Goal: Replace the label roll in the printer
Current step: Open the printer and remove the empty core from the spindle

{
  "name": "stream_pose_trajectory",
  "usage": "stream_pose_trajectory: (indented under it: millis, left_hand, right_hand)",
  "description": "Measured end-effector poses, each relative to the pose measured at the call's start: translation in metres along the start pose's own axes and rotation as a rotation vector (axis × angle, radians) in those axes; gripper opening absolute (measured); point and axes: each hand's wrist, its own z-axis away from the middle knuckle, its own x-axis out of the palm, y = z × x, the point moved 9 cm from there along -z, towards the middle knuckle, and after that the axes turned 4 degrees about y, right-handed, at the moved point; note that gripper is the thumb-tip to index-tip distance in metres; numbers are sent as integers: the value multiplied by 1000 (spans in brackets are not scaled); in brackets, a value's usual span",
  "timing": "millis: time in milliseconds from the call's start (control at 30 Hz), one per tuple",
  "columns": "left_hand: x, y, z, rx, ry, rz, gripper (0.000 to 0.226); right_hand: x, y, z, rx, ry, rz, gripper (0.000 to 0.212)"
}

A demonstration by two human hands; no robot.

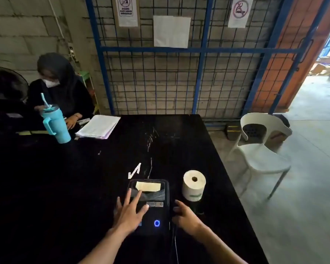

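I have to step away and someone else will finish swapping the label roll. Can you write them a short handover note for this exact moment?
Left hand: open, flat on top of the printer, fingers spread over the lid window.
Right hand: at the printer's right edge, holding nothing; exact finger contact unclear.
A roll stands on end on the black table, just right of the printer, untouched.
Some pale label stock shows through the lid window. Blue light on the printer is lit.
Done: nothing certain.
Left: open the lid, take out what is inside, fit the standing roll, close.
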Motion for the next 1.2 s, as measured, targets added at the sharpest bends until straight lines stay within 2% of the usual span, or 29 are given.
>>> stream_pose_trajectory:
  millis: [100, 200, 267, 333, 467, 667, 967, 1200]
  left_hand:
    - [15, -12, 6, -30, -39, -54, 71]
    - [21, -14, 8, -28, -11, -96, 71]
    - [20, -13, 10, -26, 8, -118, 70]
    - [22, -13, 13, -25, 27, -162, 70]
    - [25, -14, 14, -19, 43, -193, 69]
    - [23, -11, 17, -23, 63, -208, 69]
    - [14, -6, 19, -25, 96, -212, 69]
    - [-5, 3, 8, -75, 74, -128, 70]
  right_hand:
    - [28, 23, 6, -4, -119, 10, 60]
    - [40, 38, 5, -95, -188, -20, 84]
    - [40, 47, 1, -146, -142, 48, 95]
    - [37, 61, -5, -126, -28, 80, 97]
    - [31, 76, -4, -65, 140, 19, 75]
    - [22, 77, 0, -132, 202, 79, 48]
    - [20, 78, -1, -168, 202, 97, 42]
    - [15, 68, 0, -198, 177, -48, 42]
